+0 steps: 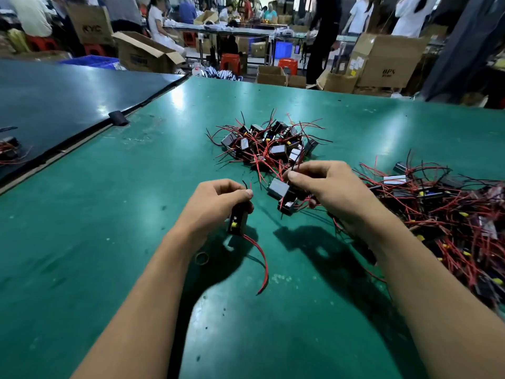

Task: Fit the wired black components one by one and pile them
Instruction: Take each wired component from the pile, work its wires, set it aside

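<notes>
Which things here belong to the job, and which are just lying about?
Job: left hand, holding a wired part; right hand, holding a second part; middle pile; right heap.
Lying about: small ring; black tape; boxes behind.

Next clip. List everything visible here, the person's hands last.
Table: one, green, foreground.
Neighbouring table: one, dark, left.
Centre pile: one, black components with red wires, mid-table.
Right heap: one, same components, tangled, right edge.
Ring: one, dark, by left wrist.
Cardboard boxes: several, brown, background.
Stools: several, red, background.
People: several, background.
Yellow-tabbed component: one, black, in left hand.
Black component: count unclear, in right hand.
Left hand: gripping.
Right hand: pinching.
</notes>
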The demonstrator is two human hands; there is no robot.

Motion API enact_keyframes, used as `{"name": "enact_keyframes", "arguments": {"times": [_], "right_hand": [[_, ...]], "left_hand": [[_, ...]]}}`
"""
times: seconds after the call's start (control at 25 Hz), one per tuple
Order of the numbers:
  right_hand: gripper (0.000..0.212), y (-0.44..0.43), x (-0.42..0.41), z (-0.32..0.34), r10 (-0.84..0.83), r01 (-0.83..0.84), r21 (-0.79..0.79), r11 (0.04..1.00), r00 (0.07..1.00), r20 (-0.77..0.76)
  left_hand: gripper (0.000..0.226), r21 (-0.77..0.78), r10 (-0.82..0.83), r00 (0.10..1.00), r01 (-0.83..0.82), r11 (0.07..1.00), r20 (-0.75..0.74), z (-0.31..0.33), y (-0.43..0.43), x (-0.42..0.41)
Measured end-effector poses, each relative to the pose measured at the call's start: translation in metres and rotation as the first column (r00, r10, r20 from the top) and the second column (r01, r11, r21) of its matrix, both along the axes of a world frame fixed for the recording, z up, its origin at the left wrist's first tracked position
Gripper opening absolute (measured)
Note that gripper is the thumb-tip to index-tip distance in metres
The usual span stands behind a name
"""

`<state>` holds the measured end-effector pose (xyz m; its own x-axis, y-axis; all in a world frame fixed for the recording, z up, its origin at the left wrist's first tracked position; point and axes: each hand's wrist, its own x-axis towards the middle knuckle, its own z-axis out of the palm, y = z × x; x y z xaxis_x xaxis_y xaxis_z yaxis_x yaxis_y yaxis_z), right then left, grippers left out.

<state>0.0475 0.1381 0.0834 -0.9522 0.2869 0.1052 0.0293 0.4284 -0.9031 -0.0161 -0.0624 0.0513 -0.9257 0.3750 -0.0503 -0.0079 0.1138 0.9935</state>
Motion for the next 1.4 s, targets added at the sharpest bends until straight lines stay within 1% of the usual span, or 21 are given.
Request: {"name": "enact_keyframes", "arguments": {"times": [0.04,0.08,0.12,0.2,0.24,0.28,0.36,0.56,0.72,0.84,0.88,1.0,1.12,1.16,1.24,1.32,1.36,1.4], "right_hand": [[0.01,0.006,0.011,0.0,0.032,-0.033,0.02,0.999,0.998,0.048],[0.01,0.012,0.021,-0.003,0.029,-0.037,0.092,0.995,0.996,0.084],[0.009,0.017,0.031,-0.005,-0.003,-0.019,0.207,0.978,0.994,0.107],[0.005,0.021,0.052,-0.014,-0.081,0.023,0.454,0.891,0.991,0.109],[0.005,0.019,0.062,-0.021,-0.092,0.028,0.516,0.856,0.991,0.099],[0.007,0.016,0.072,-0.029,-0.092,0.031,0.527,0.85,0.992,0.09],[0.012,0.01,0.084,-0.042,-0.097,0.058,0.467,0.882,0.993,0.06],[0.015,0.011,0.092,-0.049,-0.137,0.128,0.283,0.951,0.99,0.013],[0.025,0.009,0.095,-0.051,-0.125,0.121,0.175,0.977,0.992,0.014],[0.027,0.01,0.096,-0.05,-0.094,0.088,0.153,0.984,0.995,0.031],[0.028,0.011,0.097,-0.05,-0.084,0.077,0.146,0.986,0.996,0.039],[0.033,0.01,0.097,-0.051,-0.061,0.055,0.118,0.991,0.997,0.047],[0.035,0.008,0.097,-0.053,-0.076,0.073,0.114,0.991,0.997,0.023],[0.035,0.007,0.097,-0.054,-0.087,0.085,0.117,0.99,0.996,0.011],[0.034,0.007,0.097,-0.055,-0.103,0.103,0.126,0.987,0.995,-0.005],[0.033,0.006,0.096,-0.057,-0.109,0.109,0.139,0.984,0.994,-0.008],[0.033,0.006,0.096,-0.057,-0.112,0.112,0.14,0.984,0.994,-0.004],[0.032,0.006,0.096,-0.058,-0.115,0.114,0.14,0.984,0.993,-0.001]], "left_hand": [[0.01,-0.004,-0.046,0.999,0.046,0.999,0.004,0.002,0.001,0.003],[0.009,-0.011,-0.11,0.994,0.11,0.994,0.011,0.003,0.002,0.006],[0.008,-0.026,-0.183,0.983,0.183,0.983,0.02,0.004,0.002,0.009],[0.006,-0.103,-0.32,0.947,0.322,0.941,0.032,0.002,0.004,0.018],[0.006,-0.151,-0.372,0.928,0.373,0.916,0.035,0.001,0.006,0.022],[0.005,-0.187,-0.405,0.914,0.404,0.895,0.035,0.0,0.009,0.026],[0.0,-0.217,-0.417,0.909,0.412,0.885,0.027,-0.001,0.016,0.032],[0.013,-0.278,-0.406,0.914,0.392,0.877,0.007,-0.009,0.027,0.039],[0.018,-0.278,-0.361,0.925,0.319,0.906,-0.114,-0.008,0.029,0.041],[0.021,-0.231,-0.344,0.93,0.309,0.923,-0.13,-0.009,0.033,0.045],[0.02,-0.244,-0.349,0.926,0.308,0.919,-0.144,-0.009,0.034,0.046],[0.016,-0.349,-0.363,0.906,0.274,0.896,-0.22,-0.011,0.036,0.047],[0.024,-0.438,-0.396,0.887,0.266,0.859,-0.237,-0.01,0.036,0.048],[0.025,-0.446,-0.4,0.884,0.265,0.855,-0.241,-0.011,0.036,0.048],[0.025,-0.423,-0.368,0.889,0.233,0.876,-0.272,-0.013,0.038,0.049],[0.032,-0.384,-0.3,0.889,0.157,0.91,-0.347,-0.013,0.038,0.05],[0.035,-0.374,-0.27,0.867,0.105,0.921,-0.42,-0.012,0.038,0.051],[0.036,-0.372,-0.252,0.827,0.057,0.927,-0.503,-0.011,0.037,0.052]]}}
